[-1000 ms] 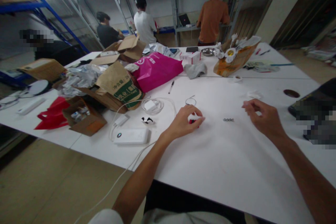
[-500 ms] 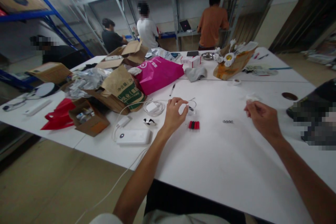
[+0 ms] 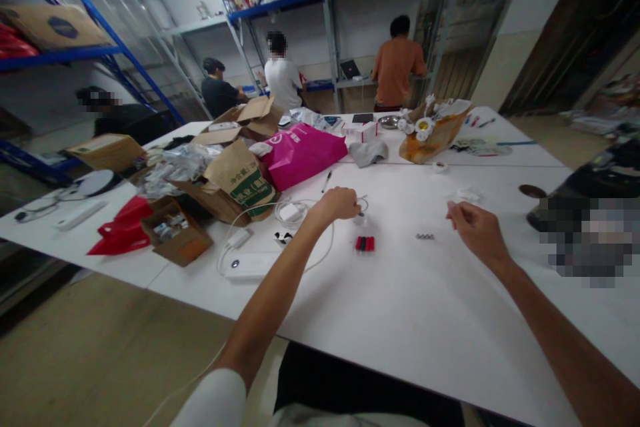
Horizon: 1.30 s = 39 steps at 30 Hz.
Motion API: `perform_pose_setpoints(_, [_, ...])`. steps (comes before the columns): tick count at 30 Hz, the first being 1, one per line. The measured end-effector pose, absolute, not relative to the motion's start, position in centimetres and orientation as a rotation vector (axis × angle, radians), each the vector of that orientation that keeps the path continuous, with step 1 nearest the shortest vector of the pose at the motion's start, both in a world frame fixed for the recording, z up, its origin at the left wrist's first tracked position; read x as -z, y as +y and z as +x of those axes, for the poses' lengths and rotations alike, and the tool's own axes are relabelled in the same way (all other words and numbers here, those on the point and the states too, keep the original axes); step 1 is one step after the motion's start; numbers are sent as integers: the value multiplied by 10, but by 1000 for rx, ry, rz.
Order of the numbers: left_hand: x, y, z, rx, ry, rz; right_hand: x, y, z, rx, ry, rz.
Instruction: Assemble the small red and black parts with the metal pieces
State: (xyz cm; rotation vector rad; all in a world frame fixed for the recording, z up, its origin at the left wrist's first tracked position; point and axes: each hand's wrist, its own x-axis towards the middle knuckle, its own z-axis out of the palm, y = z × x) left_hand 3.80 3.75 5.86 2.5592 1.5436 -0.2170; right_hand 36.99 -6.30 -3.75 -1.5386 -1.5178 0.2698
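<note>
My left hand [image 3: 341, 205] is over the white table [image 3: 400, 307], its fingers closed at a small clear item [image 3: 361, 219]; what they grip, if anything, is hidden. Just below it lies a row of red and black pieces [image 3: 365, 244]. A short row of small dark metallic pieces [image 3: 425, 237] lies between the two hands. Held low at the right, my right hand [image 3: 473, 223] has its fingers pinched together, and whatever is between them is too small to name. Crumpled clear plastic [image 3: 466, 194] lies just behind it.
Left of my left arm are a white power bank [image 3: 253, 265], coiled cables and an open small box [image 3: 177, 240]. Farther back stand a brown paper bag [image 3: 240, 177] and a pink bag [image 3: 305, 155]. A dark bag [image 3: 590, 180] lies at the right; people work behind.
My left hand has closed its spread fingers and reached farther over the clear item. The view has shifted, and my right hand appears farther left with its fingers still pinched.
</note>
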Motion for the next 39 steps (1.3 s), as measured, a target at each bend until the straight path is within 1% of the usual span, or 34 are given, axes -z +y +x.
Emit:
perform_pose_setpoints(5, [-84,67,61,478,1404,2467,44,-62,372,-284,-1549,-1529])
perform_pose_setpoints(9, [-99,65,65,465,1424,2499,46,-61,372,-298,-1544,-1533])
perform_pose_setpoints(15, [-124,30,27,97,1613,2618,35,-65,367,-257,-1522,-1494])
perform_pose_setpoints(16, [-127,24,19,-91,1559,2626,33,-66,365,-246,-1516,-1483])
perform_pose_setpoints(18, [-127,11,9,-363,1279,2595,29,-69,356,-243,-1513,-1456])
perform_pose_setpoints(20, [-118,0,7,-529,1016,2497,25,-74,343,-294,-1521,-1400])
perform_pose_setpoints(23, [-91,-12,17,-595,770,2291,20,-82,316,-449,-1563,-1274])
perform_pose_setpoints(28, [-36,-26,42,-719,661,1868,11,-98,272,-659,-1817,-1129])
perform_pose_setpoints(32, [-9,-39,49,-762,725,1580,19,-101,256,-818,-1733,-1160])
perform_pose_setpoints(35, [2,-45,44,-883,750,1647,31,-99,253,-945,-1518,-1115])
perform_pose_setpoints(39, [16,-48,32,-996,761,2043,41,-99,254,-1059,-1303,-1075])
